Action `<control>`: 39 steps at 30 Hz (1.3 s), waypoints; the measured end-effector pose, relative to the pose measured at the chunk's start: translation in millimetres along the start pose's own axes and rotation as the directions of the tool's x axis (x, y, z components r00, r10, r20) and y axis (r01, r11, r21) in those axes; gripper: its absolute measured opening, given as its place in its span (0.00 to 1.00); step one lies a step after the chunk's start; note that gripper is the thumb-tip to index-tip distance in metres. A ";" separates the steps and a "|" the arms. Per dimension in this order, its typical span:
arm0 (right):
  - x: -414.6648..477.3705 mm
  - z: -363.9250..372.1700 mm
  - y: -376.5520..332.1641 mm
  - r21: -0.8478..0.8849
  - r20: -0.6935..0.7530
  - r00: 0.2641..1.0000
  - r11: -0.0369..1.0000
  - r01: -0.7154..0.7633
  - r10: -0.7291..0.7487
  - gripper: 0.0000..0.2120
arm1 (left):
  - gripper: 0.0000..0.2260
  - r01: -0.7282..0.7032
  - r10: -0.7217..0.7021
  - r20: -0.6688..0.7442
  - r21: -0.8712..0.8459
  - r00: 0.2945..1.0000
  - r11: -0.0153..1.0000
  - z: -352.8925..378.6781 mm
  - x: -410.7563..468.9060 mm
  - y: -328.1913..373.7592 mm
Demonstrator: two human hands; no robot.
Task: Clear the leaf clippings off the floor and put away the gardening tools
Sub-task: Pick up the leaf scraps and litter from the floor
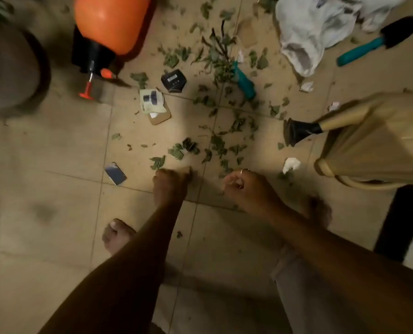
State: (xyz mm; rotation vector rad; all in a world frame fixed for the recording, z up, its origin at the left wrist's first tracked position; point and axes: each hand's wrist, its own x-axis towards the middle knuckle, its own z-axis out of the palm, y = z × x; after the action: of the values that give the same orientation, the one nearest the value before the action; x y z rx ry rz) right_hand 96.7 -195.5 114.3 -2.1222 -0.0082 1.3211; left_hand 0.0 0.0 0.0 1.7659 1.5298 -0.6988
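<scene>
Both hands were curled into loose fists low over the tiled floor (56,213): the left hand (170,183) was clenched with its knuckles just at the near edge of the leaf clippings (215,143), and the right hand (245,186), a ring on one finger, was closed as well, though whether either fist actually held leaves could not be told. Bare feet showed beneath the forearms, one at the left (115,235) and one at the right (318,210). Just left of the left hand lay a small dark card (115,173), and right of the right hand a crumpled scrap of white paper (291,164). Beyond the hands the clippings spread across the tile joints in a loose scatter, thickest toward the middle. At the right stood a wooden piece of furniture (374,138), beside a black-tipped tool with a pale handle (304,130). Farther on lay a printed packet (151,102), a small black box (173,80), and a teal-handled tool (244,80) partly buried under a leafy twig (218,49). At the far left an orange sprayer (111,22) lay on its side near a large round pot (8,68); at the far right a white cloth bag (321,27) lay crumpled, touching a trowel with a teal handle (379,42).
</scene>
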 end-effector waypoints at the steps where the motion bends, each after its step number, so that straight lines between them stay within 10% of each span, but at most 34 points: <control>1: 4.3 4.5 1.2 -0.003 0.005 1.000 1.000 -0.002 0.002 0.10 | 0.32 0.029 -0.031 -0.032 -0.061 0.999 0.998 2.8 1.9 1.7; 10: 3.3 29.5 -4.9 -0.023 0.014 1.000 1.000 0.018 -0.018 0.10 | 0.06 -0.017 0.054 0.111 -0.308 0.992 0.951 -1.0 -26.4 16.0; 16: -0.3 42.7 -33.5 0.040 -0.004 0.999 0.998 0.053 -0.053 0.15 | 0.08 0.153 0.102 0.421 -0.530 0.901 0.834 -42.4 -69.4 14.7; 24: 13.3 84.0 -48.3 0.026 0.016 0.997 0.997 0.077 -0.078 0.11 | 0.10 -0.013 -0.026 -0.150 -0.248 0.988 0.969 -106.9 -7.2 -47.1; 28: 17.4 100.5 -38.1 -0.001 0.028 0.998 0.998 0.063 -0.063 0.10 | 0.25 0.014 -0.047 -0.188 -0.177 0.981 0.984 -131.2 30.3 -53.2; 39: 22.2 107.8 -29.2 -0.045 0.070 0.996 0.997 0.057 -0.053 0.09 | 0.21 0.073 -0.115 -0.262 -0.166 0.958 0.983 -137.9 59.2 -58.9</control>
State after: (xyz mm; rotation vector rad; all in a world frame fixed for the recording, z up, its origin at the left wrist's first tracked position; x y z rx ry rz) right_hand 29.5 -110.5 79.1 -2.0998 -0.1266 1.3727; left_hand -54.0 148.8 30.6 1.7334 1.8094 -0.3810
